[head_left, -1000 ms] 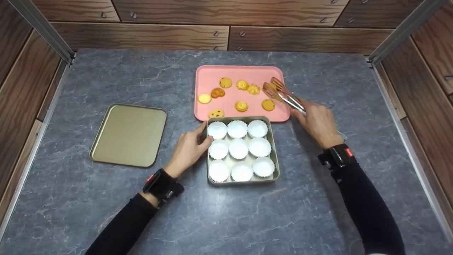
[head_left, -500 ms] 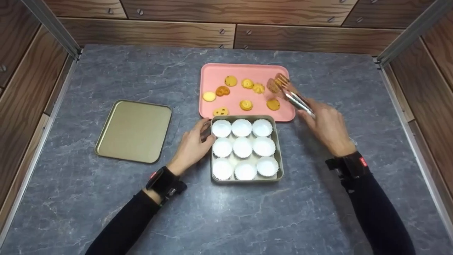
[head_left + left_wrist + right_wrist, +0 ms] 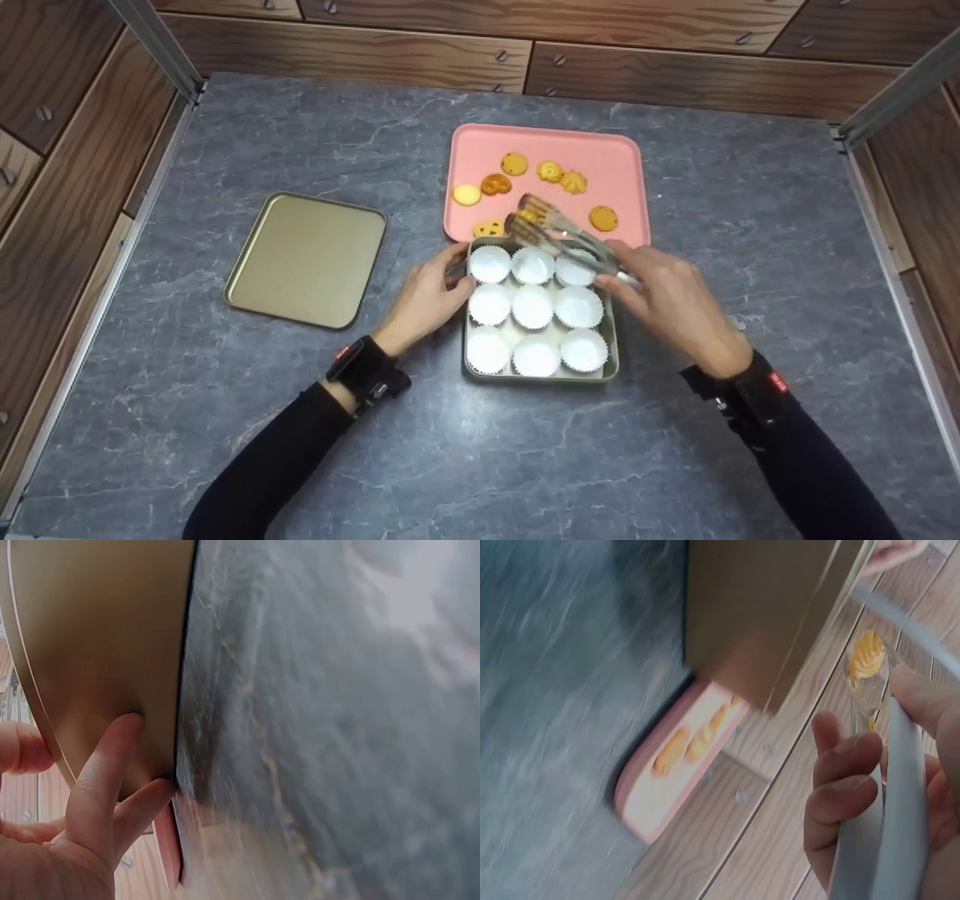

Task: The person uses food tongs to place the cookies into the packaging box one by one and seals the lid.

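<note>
When viewed from above, a wide grey marbled tabletop (image 3: 540,465), bounded by wood-grain panels (image 3: 337,52). Toward the back, a pink tray (image 3: 615,161). Just in front, hiding part of the tray's near edge, a square gold tin (image 3: 562,379); well off to the left, a shallow gold lid (image 3: 304,259), flat on the table.

At the tin's left side, the left hand (image 3: 426,296), thumb and fingers apart, tips resting against the wall. By the tin's far right corner, the right hand (image 3: 671,300), fingers curled around a pair of tongs (image 3: 904,791), slanting from that hand toward the far left, over the back row of the tin.

Inside the tin, nine white paper cups (image 3: 532,306) in three rows of three, with no cookie visible in any (back right one partly covered by the tongs).

Clamped between the tong tips, one ridged golden cookie (image 3: 867,654): forward and to the left of the right hand, just beyond the back row of cups, near the tray's front edge. In the overhead view, roughly between both hands, yet carried by the right alone; height above the tin impossible to tell. On the tray, seven loose cookies (image 3: 574,181), including one pretzel shape (image 3: 496,184).
</note>
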Demonstrator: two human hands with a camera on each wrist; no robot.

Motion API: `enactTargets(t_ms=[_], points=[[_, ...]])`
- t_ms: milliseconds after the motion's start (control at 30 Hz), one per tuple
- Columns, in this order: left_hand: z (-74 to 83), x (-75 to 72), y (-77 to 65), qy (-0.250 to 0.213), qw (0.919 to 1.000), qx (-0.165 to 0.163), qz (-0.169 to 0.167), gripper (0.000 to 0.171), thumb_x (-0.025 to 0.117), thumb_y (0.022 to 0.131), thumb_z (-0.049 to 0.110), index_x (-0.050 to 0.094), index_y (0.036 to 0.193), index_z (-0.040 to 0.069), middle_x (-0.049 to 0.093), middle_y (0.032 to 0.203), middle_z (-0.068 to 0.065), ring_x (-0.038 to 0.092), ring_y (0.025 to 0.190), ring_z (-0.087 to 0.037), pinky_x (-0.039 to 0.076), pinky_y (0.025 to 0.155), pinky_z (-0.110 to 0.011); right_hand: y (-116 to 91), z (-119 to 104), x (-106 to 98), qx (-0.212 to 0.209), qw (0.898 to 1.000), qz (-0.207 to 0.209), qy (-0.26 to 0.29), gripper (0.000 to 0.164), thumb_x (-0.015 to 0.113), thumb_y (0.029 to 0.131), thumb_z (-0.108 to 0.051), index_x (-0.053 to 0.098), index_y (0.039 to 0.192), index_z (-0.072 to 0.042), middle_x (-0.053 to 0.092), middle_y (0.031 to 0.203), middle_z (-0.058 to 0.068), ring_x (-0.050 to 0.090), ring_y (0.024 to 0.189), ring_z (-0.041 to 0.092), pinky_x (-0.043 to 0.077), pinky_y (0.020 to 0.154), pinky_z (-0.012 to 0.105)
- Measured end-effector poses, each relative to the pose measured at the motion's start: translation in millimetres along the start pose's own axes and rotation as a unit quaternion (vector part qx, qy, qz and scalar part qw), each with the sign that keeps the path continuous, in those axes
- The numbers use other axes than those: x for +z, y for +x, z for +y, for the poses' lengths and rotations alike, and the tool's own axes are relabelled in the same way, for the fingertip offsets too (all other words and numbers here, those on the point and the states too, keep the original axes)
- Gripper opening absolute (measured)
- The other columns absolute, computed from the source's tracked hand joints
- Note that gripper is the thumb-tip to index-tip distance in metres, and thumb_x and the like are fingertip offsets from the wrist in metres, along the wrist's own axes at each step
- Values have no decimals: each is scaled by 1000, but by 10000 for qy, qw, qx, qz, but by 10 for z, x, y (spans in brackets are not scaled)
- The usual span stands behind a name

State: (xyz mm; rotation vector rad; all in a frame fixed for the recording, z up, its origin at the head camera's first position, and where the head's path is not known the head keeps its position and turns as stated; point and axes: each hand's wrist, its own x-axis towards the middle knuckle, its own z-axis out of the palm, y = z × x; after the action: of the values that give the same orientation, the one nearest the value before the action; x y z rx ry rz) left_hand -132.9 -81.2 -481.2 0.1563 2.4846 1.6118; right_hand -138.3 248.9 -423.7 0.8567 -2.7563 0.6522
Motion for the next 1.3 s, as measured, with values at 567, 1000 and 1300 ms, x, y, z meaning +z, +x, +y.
enactTargets(t_ms=[567, 1000, 1300], points=[[0, 18, 4, -236, 9997, 40, -92, 63, 63, 97, 11, 41, 155, 2, 48, 152, -25, 63, 125, -35, 57, 94, -31, -10, -211, 244, -761, 9913, -287, -1037, 51, 76, 96, -33, 62, 136, -5, 65, 94, 12, 62, 60, 26, 50, 47, 41], [-18, 5, 5, -116, 9999, 84, 5, 64, 66, 96, 11, 42, 155, 2, 47, 153, -24, 63, 124, -36, 56, 95, -32, 51, -220, 275, -894, 9870, -229, -1314, 63, 79, 92, -37, 60, 141, -1, 66, 100, 16, 63, 64, 31, 53, 50, 45], [-32, 3, 5, 86, 9999, 104, 2, 64, 65, 97, 13, 42, 155, 2, 46, 154, -23, 61, 128, -35, 54, 101, -36, -9, -77, 141, -430, 9987, 61, -264, 53, 80, 93, -30, 61, 134, -3, 72, 102, 15, 70, 78, 28, 59, 62, 45]])
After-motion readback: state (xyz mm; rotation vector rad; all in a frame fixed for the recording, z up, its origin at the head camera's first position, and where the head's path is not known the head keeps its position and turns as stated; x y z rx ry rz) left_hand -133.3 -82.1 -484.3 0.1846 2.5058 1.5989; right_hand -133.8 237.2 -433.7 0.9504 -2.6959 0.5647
